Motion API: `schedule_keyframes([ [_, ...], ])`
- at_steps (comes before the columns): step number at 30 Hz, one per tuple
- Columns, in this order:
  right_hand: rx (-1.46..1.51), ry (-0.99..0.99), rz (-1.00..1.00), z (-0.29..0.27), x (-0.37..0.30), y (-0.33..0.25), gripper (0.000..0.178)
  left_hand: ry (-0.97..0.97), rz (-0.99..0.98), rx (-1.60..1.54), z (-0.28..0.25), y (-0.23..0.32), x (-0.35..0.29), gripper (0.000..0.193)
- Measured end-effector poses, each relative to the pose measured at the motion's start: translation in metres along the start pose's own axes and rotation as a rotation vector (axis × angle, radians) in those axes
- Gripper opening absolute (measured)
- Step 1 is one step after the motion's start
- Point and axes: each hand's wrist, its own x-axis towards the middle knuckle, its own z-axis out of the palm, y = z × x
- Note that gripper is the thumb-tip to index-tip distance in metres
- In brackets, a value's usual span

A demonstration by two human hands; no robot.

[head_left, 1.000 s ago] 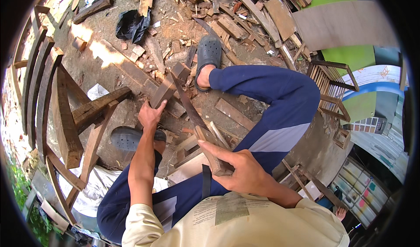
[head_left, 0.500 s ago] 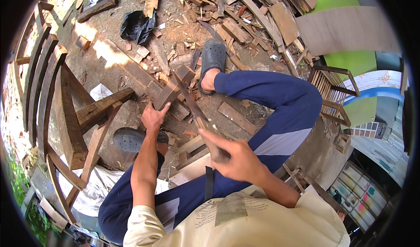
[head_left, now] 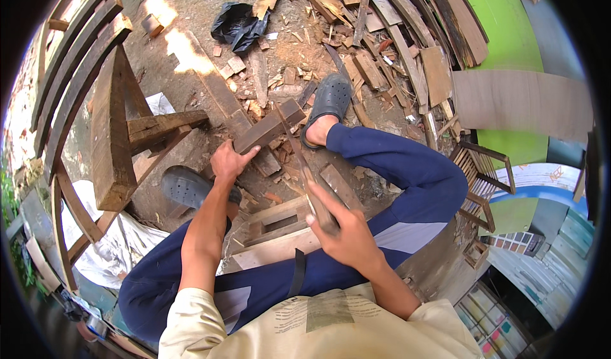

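Note:
My left hand (head_left: pixel 230 163) is closed on the near end of a brown wooden block (head_left: pixel 264 130), its thumb lying along the side. The block lies across a longer plank (head_left: pixel 238 125) on the ground. My right hand (head_left: pixel 350 237) grips the wooden handle of a handsaw (head_left: pixel 296 144), index finger stretched along it. The saw's narrow blade slants up to the left, its far end resting across the block toward the block's far end. How deep any cut goes is too small to tell.
Dark clogs (head_left: pixel 332 98) stand on both sides of the block. A slotted wooden piece (head_left: pixel 273 222) lies near my lap. A curved-slat wooden frame (head_left: pixel 111 136) stands at left. Scrap boards (head_left: pixel 407 66) pile up far right, and a black plastic bag (head_left: pixel 240 27) lies beyond the plank.
The view has turned, so the block, plank and feet appear farther right. The saw still crosses the block near the same spot, and both hands keep their grips.

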Motion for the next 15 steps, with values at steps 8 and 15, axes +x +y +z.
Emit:
schedule_keyframes([
  [8,-0.096,-0.009,0.219,0.024,0.031,0.012,0.055,-0.073,-0.023,-0.028,-0.007,0.002,0.002,0.103],
  [15,-0.153,0.088,0.143,0.016,-0.037,-0.01,0.049,-0.106,-0.04,-0.007,-0.008,-0.002,0.001,0.11],
])
